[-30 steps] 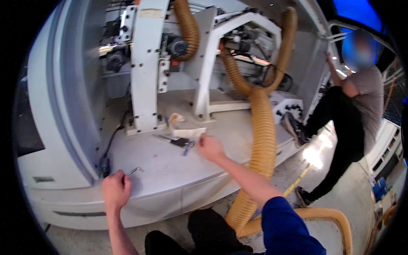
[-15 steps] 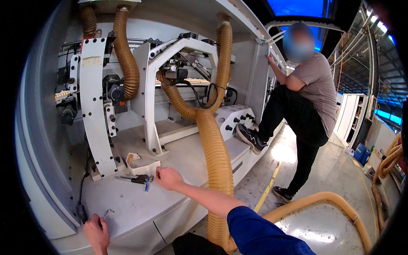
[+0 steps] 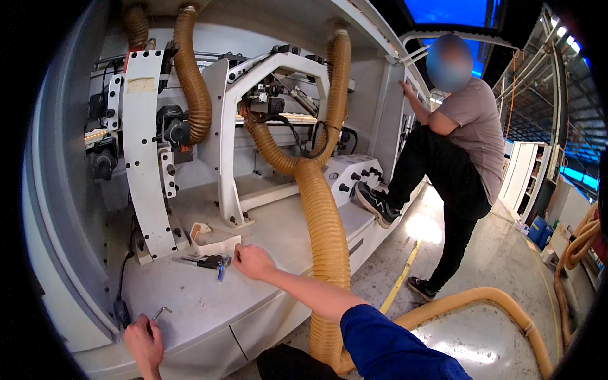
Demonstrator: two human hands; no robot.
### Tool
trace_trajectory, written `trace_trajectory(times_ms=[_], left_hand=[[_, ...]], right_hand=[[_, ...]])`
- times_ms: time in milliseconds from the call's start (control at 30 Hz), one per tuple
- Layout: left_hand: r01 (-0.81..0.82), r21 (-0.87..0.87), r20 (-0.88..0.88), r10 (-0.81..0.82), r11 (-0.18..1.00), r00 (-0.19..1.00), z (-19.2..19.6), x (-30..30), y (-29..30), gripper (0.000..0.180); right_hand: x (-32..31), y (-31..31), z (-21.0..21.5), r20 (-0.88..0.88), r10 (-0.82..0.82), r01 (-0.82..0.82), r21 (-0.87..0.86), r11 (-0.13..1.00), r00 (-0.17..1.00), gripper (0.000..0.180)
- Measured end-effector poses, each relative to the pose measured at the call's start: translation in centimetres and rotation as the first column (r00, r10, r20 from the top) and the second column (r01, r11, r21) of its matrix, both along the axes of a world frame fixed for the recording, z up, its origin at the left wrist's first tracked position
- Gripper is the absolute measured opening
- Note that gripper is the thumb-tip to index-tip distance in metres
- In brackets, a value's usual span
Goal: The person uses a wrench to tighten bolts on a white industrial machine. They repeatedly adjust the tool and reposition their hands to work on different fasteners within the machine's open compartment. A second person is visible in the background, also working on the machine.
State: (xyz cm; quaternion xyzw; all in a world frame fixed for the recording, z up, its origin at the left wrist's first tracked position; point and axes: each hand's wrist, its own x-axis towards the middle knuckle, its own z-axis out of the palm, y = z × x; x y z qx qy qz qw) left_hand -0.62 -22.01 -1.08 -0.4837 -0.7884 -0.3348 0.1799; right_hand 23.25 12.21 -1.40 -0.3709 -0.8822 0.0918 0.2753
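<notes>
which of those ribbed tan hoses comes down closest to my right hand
The thick hose that drops from the machine's middle, just beside your right hand. The thinner hose hangs up by the left bracket, and the floor hose lies farther right.

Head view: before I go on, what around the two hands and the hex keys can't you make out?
- Right hand: fingertips by the hex key set; contact too small to tell.
- Left hand: cut by the lower rim; grip on the single hex key unclear.
- Cream plastic part: its inside is hidden by its own wall.
- Key sizes: too small.
</notes>
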Motion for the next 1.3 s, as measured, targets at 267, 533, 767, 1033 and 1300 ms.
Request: trace_trajectory(times_ms=[267,533,767,1033,1300], left_hand=[[0.014,-0.009,0.003,-0.014,1.0,1.0,-0.4,-0.4,0.3,0.021],[0.0,-0.006,0.019,0.0,1.0,1.0,0.2,-0.1,0.1,0.02],[0.015,-0.045,0.079,-0.011,0.999,0.997,1.0,0.4,0.7,0.02],[0.018,-0.054,0.083,-0.013,0.998,0.996,0.9,0.2,-0.4,0.021],[-0.011,-0.043,0.067,0.014,0.999,0.998,1.2,0.3,-0.2,0.022]], right_hand=[[0.3,0.3,0.0,-0.001,0.017,-0.017,0.016,1.0,1.0,0.021],[-0.1,-0.1,0.8,0.007,0.003,-0.003,0.014,1.0,1.0,0.022],[0.4,0.4,0.0,0.039,-0.039,0.041,-0.051,0.998,0.998,0.022],[-0.4,0.4,0.2,-0.001,-0.015,0.015,-0.006,1.0,1.0,0.023],[-0.2,-0.1,1.0,0.059,-0.026,0.026,0.008,1.0,0.998,0.022]])
